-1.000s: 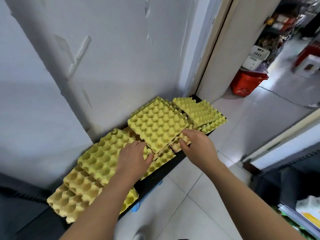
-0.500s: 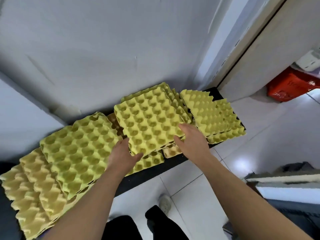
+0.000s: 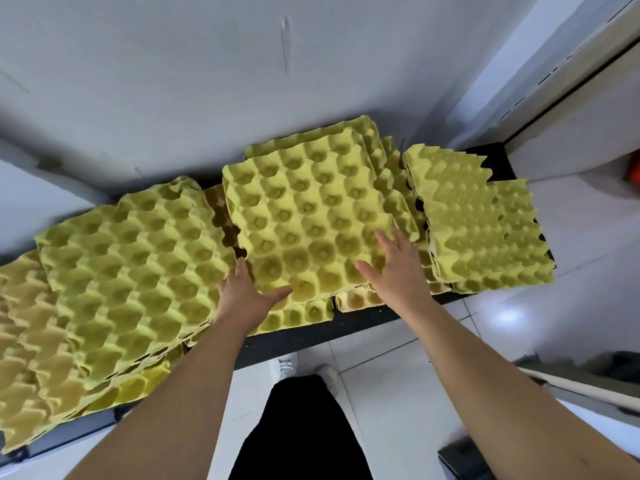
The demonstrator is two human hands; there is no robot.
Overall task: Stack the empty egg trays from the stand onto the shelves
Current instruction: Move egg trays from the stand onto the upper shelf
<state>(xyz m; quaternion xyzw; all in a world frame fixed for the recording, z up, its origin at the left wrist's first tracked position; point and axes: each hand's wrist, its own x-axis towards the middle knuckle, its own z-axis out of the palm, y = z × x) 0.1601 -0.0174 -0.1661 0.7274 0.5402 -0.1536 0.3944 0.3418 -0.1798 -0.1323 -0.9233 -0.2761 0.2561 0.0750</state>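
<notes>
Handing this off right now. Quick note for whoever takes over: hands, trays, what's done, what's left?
Left hand: grips the front left corner of the top tray, thumb on top.
Right hand: flat on that tray, fingers spread, holding nothing.
Trays: the top tray lies askew on the middle stack. The left pile and right stack flank it on the black shelf.
Done: several piles on the shelf.
Left: square up the top tray, and probably tidy the uneven piles. The stand is out of view.

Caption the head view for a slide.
Left hand grips the centre egg tray at its near corner; right hand lies flat on top.
</notes>
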